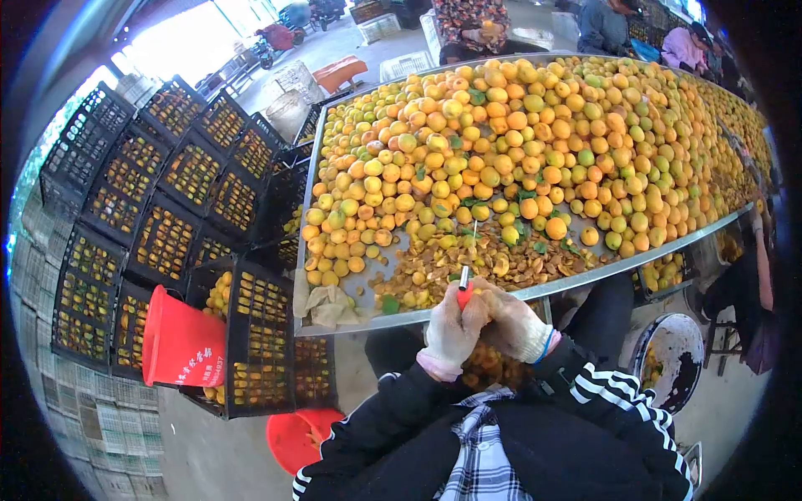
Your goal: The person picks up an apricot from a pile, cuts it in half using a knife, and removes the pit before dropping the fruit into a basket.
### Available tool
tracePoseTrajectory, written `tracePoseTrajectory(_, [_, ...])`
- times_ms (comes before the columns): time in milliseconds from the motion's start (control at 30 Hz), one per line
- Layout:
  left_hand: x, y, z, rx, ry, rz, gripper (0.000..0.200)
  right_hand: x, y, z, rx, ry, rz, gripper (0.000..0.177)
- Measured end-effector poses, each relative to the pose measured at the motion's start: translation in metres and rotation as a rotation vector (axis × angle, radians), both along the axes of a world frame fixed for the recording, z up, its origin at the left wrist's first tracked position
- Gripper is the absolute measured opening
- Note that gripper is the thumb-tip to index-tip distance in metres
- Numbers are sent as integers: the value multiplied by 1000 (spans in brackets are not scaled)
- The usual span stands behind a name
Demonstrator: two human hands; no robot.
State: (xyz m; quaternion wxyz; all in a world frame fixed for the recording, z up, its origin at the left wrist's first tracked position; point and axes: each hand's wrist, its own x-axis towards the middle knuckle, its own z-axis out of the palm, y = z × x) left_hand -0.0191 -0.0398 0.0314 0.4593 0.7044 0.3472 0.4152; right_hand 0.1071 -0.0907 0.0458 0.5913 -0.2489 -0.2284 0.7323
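Both my hands wear pale work gloves and meet at the near edge of the fruit table. My left hand is closed around a red-handled tool with a metal collar and a thin shaft pointing away from me. Beside it, my right hand has its fingers curled inward against the left; what they hold is hidden. Just beyond the hands lies a heap of cut peel pieces with some leaves. Behind it rises a large pile of yellow-orange citrus fruit.
The metal table rim runs in front of me. Stacked black crates of fruit stand left, with a red bucket on them. A red basin and a white tub stand on the floor. Other people are across the table.
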Motion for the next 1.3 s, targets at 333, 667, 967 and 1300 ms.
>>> tracePoseTrajectory(333, [9, 3, -4, -71, 24, 20, 28, 4, 8, -23, 62, -736, -282, 48])
tracePoseTrajectory(667, [-23, 24, -14, -421, 114, -81, 37, 67, 69, -56, -385, -725, -241, 48])
tracePoseTrajectory(967, [-39, 19, -10, -316, 343, -7, 31, 183, 81, -105, -393, -2224, -593, 28])
tracePoseTrajectory(1300, [-16, 5, 23, -336, 344, -127, 29, 216, 78, -127, -179, -1904, -376, 22])
